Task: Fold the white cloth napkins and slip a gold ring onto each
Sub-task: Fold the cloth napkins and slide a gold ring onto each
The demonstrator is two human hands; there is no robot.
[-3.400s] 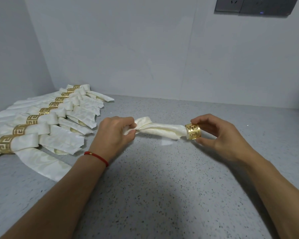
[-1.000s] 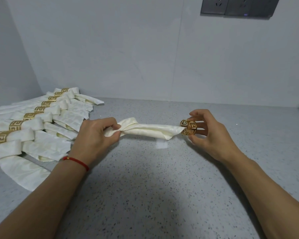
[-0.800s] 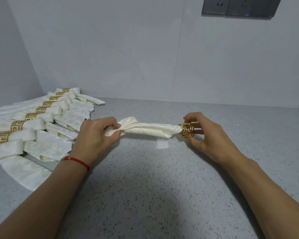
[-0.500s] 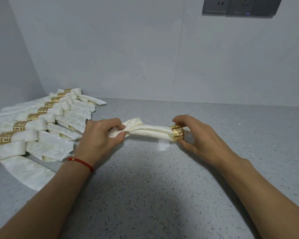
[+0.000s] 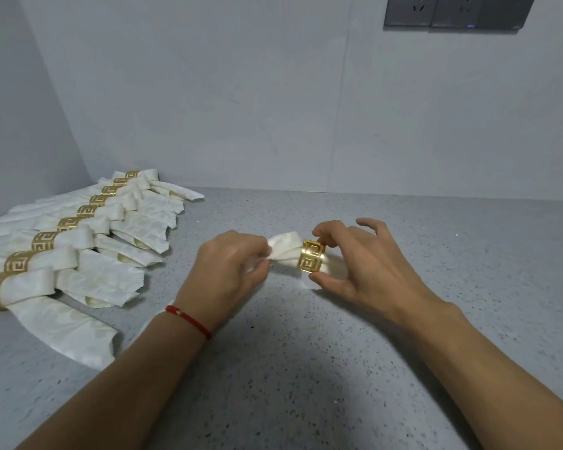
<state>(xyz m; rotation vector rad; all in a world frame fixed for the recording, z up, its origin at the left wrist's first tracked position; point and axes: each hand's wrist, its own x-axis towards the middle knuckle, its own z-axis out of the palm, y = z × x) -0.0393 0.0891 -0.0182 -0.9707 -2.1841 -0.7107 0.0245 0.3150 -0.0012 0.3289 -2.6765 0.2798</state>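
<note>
My left hand (image 5: 231, 271) pinches the napkin (image 5: 285, 248) end above the tabletop (image 5: 306, 368); my right hand (image 5: 364, 267) grips the gold ring (image 5: 312, 260) partway along it. A row of ringed napkins (image 5: 65, 251) lies finished at my left.

Left hand (image 5: 229, 271) with fingers curled in a pinch, right hand (image 5: 359, 264) pinching between thumb and forefinger

Shiny gold metal ring (image 5: 312, 259), matt white cloth napkin (image 5: 285, 248), speckled grey countertop (image 5: 306, 368).
</note>
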